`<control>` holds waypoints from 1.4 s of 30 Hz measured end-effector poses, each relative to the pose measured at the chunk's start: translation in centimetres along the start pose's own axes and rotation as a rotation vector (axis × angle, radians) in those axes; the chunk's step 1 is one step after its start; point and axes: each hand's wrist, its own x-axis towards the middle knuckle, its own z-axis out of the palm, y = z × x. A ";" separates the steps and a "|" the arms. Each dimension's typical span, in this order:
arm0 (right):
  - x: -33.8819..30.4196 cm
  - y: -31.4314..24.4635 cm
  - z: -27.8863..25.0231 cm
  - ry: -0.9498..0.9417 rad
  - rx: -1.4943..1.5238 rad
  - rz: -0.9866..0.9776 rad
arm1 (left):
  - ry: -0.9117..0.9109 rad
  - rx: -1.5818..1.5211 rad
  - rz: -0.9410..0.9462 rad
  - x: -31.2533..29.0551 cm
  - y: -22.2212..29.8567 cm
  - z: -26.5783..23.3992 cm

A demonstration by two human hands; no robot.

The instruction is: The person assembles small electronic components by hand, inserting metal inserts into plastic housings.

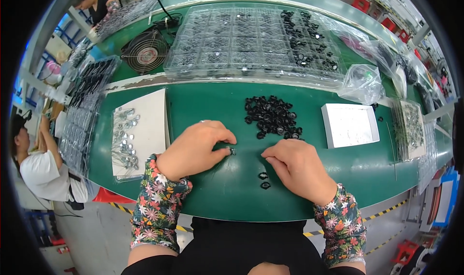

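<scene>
My left hand [197, 148] is over the green table, thumb and fingers curled together. At its fingertips is a small shiny dark part [233, 151], its exact kind too small to tell. To the right, my right hand [300, 167] has thumb and forefinger pressed together in a pinch; whatever may be between them is hidden. Two small black ring-shaped parts [264, 180] lie on the table just left of that hand. Beyond it is a heap of similar black ring-shaped parts [270, 115].
A white card [147, 130] at left bears small clear pieces with thin stems. At right stands a shallow white box [350, 126]. Behind are a clear compartment tray [232, 38], partly filled with black parts, a round fan [146, 52] and plastic bags [363, 81]. Two people work at left.
</scene>
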 end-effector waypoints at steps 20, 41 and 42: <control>0.9 0.3 4.5 0.167 -0.150 -0.137 | -0.266 -0.169 -0.095 0.3 1.4 -1.0; 1.6 -0.2 5.2 0.255 -0.300 -0.258 | -0.042 -0.076 -0.033 0.9 0.4 1.0; 1.6 -0.2 5.0 0.239 -0.306 -0.239 | -0.035 -0.047 -0.038 0.8 0.4 0.9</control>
